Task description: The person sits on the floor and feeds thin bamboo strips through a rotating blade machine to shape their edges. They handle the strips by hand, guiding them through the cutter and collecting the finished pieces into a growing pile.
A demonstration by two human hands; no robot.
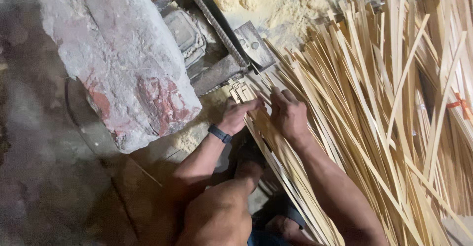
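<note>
Starting at the far left I see a bare, dusty concrete floor (39,142), and just right of it a big broken masonry slab (118,59), grey with red patches, lying tilted across the upper left. Beside the slab's right edge sits a grimy metal machine (212,44) with a dark belt (217,22) running diagonally over it, and pale sawdust (266,0) is heaped behind it at the top and spilled under it. Below the machine my left hand (239,115), with a dark wristband (219,133) on the wrist, rests thumb and fingers pinched narrow on the near ends of a small bundle of thin bamboo strips (246,91) that point toward the machine's mouth. My right hand (288,113) lies just beside it, palm down and fingers curled over the same strips, pressing them flat; I cannot tell whether it actually closes around any. My bare knee (221,211) shows at the bottom between the forearms. To the right, a large loose pile of long bamboo slats (394,118) fans across the whole right half, and an orange tie (460,103) binds a few near the right edge.
</note>
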